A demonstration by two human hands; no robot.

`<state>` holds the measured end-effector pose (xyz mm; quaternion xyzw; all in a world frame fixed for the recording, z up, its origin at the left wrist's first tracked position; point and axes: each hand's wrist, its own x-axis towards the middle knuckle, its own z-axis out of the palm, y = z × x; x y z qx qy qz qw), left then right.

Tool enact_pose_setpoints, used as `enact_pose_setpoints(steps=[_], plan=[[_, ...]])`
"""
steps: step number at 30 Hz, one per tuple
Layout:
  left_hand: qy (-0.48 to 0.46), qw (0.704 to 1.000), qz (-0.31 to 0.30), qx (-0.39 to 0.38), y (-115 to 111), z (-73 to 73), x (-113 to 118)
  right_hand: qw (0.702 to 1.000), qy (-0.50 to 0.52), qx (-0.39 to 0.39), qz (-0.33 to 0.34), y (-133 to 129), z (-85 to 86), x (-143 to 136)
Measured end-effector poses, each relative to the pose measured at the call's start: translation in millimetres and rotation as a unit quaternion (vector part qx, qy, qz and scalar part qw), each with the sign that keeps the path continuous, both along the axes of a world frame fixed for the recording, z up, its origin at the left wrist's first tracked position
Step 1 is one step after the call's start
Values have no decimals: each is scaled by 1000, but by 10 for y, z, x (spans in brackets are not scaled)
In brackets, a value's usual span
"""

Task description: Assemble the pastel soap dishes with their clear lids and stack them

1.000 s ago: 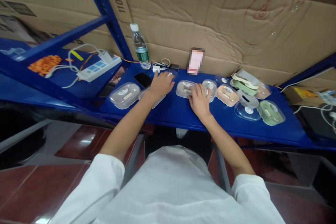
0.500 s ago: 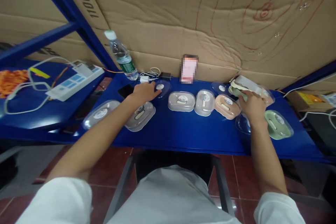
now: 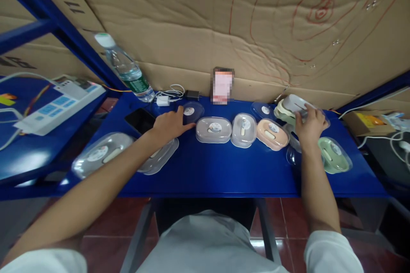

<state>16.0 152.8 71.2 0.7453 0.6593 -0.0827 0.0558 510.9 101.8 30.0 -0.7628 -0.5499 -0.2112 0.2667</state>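
My left hand (image 3: pixel 168 127) is open at the near left edge of a loose clear oval lid (image 3: pixel 194 111), thumb pointing right. Under that forearm is a grey lidded plastic box (image 3: pixel 163 155), partly hidden. My right hand (image 3: pixel 309 127) has its thumb and fingers around the near side of a pale grey box tray (image 3: pixel 295 103); the exact grip is partly hidden. The tray lies against a pale green box part (image 3: pixel 283 112). A grey piece (image 3: pixel 292 135) shows beside the right palm. Another clear lid (image 3: pixel 293 157) lies by the right wrist.
Across the table stand grey boxes (image 3: pixel 213 131) (image 3: pixel 243 131), a peach box (image 3: pixel 272 134) and a green box (image 3: pixel 335 155). A grey box (image 3: pixel 99 153) is far left. Behind are a water bottle (image 3: pixel 128 72), a dark phone (image 3: pixel 139 120), a charger cable (image 3: pixel 173 94) and a propped phone (image 3: pixel 222 86).
The view has shifted, so the left-hand things appear further left. My right hand has moved from the pale green part to the pale grey tray. My left hand's thumb is spread wider.
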Motion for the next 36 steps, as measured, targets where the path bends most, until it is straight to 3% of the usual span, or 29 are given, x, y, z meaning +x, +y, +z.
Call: enact_pose_setpoints(steps=[3,7,10,12,14,17,20,22,25,28,32,36], plan=[[-33,999,-14,21,11,17,-30,998,10,35,49,-8,53,49],[-46,994,3,96,-124,181,-127,984,5,97,148,-149,345,-26],[-47,985,8,168,-360,358,-228,963,14,190,192,-460,562,-260],[-67,975,10,211,-557,455,-303,943,27,216,252,-769,586,-558],[-101,961,13,257,-793,506,-373,926,31,158,341,-1121,470,-948],[-155,932,-7,328,-1279,448,-413,895,23,33,445,-1598,99,-1539],[-208,893,-81,391,-1894,195,-326,878,41,-43,475,-1865,-260,-1884],[-248,873,-153,390,-2264,-57,-231,884,59,-59,461,-1909,-365,-1900],[-264,872,-172,375,-2565,-443,-138,905,69,-52,416,-1795,-285,-1633],[-247,887,-130,367,-2533,-704,-128,936,53,-35,346,-1457,-31,-1176],[-257,914,-101,298,-2287,-814,-117,966,6,-45,254,-746,265,-652],[-272,919,-78,275,-2136,-817,-61,978,-21,-153,141,-140,318,-453]])
